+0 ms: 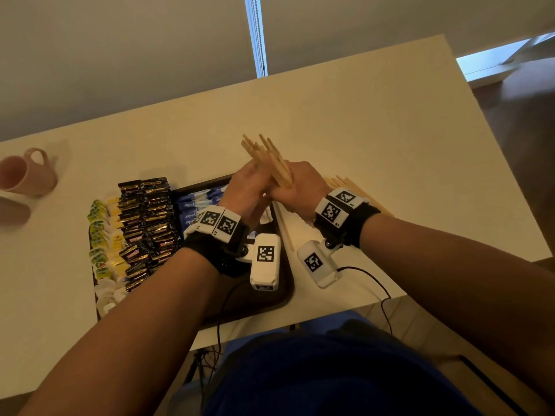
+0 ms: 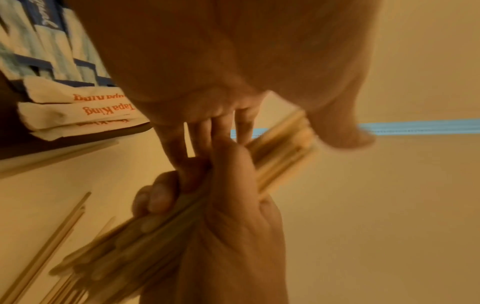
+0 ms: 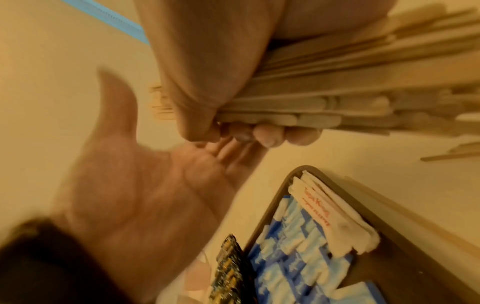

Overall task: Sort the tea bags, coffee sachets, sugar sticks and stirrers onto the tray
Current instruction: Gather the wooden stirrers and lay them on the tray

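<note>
Tea bags (image 1: 103, 235), coffee sachets (image 1: 147, 223) and sugar sticks (image 1: 195, 205) filled the tray (image 1: 282, 289) under the left hand (image 1: 249, 187), which lay flat, fingers straight, likely squaring the stirrers (image 1: 270, 157) that the right hand (image 1: 300, 187) gripped in a bundle. Spare stirrers beyond the right hand were half hidden.

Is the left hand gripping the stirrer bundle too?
No. In the right wrist view the left hand lies open, palm flat, beside the stirrer bundle, which only the right hand grips.

Cream table (image 1: 390, 121), grey blinds (image 1: 120, 55), bright window gap (image 1: 256, 34)
</note>
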